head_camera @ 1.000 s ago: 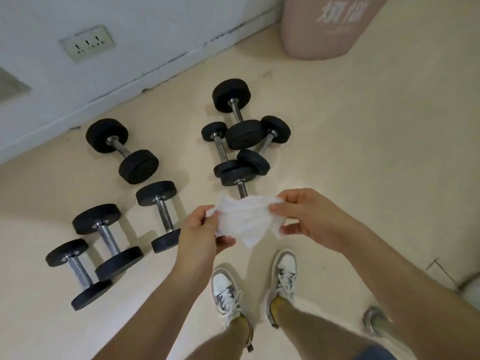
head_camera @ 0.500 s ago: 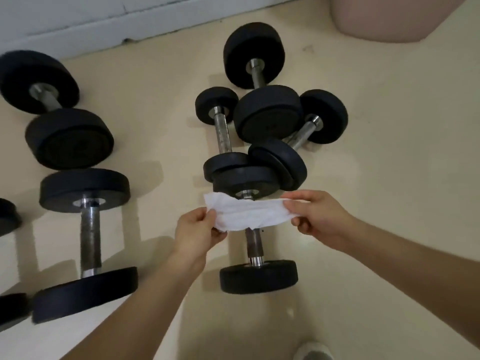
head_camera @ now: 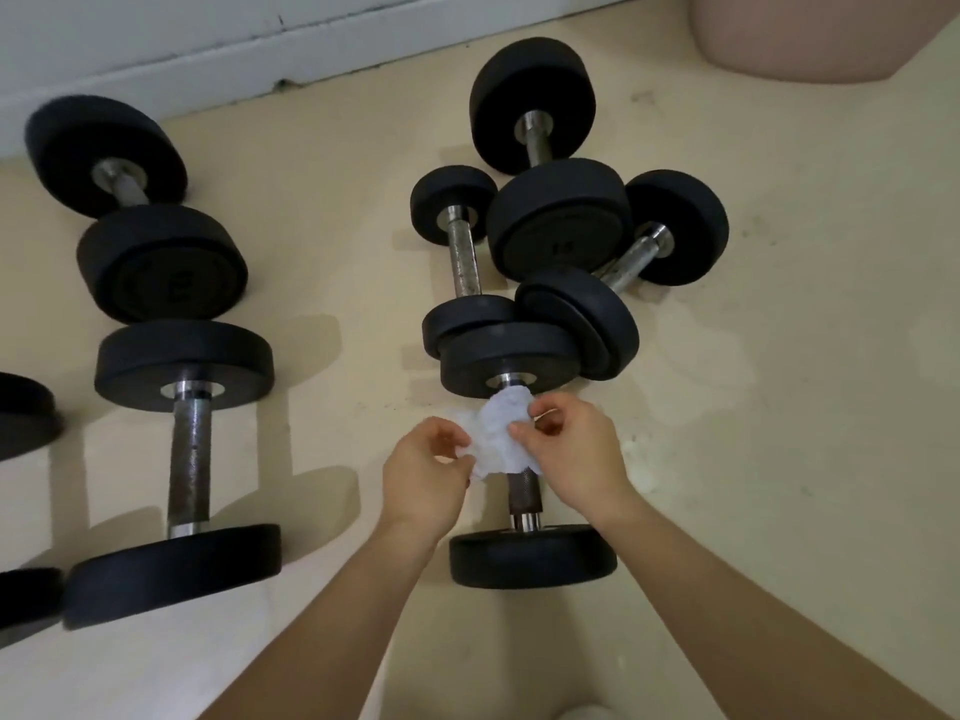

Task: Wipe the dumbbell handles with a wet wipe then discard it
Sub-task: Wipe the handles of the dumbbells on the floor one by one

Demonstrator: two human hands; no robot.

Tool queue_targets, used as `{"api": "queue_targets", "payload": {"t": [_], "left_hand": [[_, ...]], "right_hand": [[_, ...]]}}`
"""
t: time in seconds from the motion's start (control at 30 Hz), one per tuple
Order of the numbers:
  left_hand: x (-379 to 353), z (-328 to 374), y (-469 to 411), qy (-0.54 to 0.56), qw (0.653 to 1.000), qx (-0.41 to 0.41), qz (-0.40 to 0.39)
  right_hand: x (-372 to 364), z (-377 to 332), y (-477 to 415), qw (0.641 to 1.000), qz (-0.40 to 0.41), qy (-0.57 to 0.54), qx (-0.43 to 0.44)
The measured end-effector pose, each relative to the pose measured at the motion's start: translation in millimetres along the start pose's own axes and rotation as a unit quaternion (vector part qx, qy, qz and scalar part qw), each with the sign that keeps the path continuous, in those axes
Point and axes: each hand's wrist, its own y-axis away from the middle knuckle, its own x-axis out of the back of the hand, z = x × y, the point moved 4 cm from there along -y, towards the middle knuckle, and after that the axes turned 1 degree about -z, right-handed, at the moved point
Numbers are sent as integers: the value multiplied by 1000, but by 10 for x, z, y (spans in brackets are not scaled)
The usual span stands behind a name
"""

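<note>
I see the wet wipe, flat before, now bunched on the nearest dumbbell handle, left hand and right hand pinching it; wiping probably starts.

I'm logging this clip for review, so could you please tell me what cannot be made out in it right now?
All in the head view:
1. Dumbbell handle: its upper part is covered by the wet wipe that the left hand and right hand pinch.
2. Pink container: cut off by the top edge.
3. Plate markings: too blurred to read.
4. Dumbbells at far left: cut off by the left edge.
</note>
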Motion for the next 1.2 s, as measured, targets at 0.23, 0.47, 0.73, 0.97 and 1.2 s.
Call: {"api": "queue_targets", "payload": {"t": [0.23, 0.47, 0.73, 0.97, 1.2], "left_hand": [[-134, 36, 73, -191, 970, -131, -78], [-81, -26, 423, -241, 916, -92, -306], [30, -59, 537, -401, 842, -285, -220], [-208, -159, 986, -440, 810, -312, -230], [184, -68, 812, -149, 958, -170, -178]], "right_hand": [[-52, 128, 157, 992, -91, 62, 65], [-216, -73, -42, 999, -8, 9, 33], [-305, -125, -28, 993, -31, 85, 69], [-345, -168, 305, 960, -17, 204, 190], [-319, 85, 458, 995, -68, 33, 70]]}}
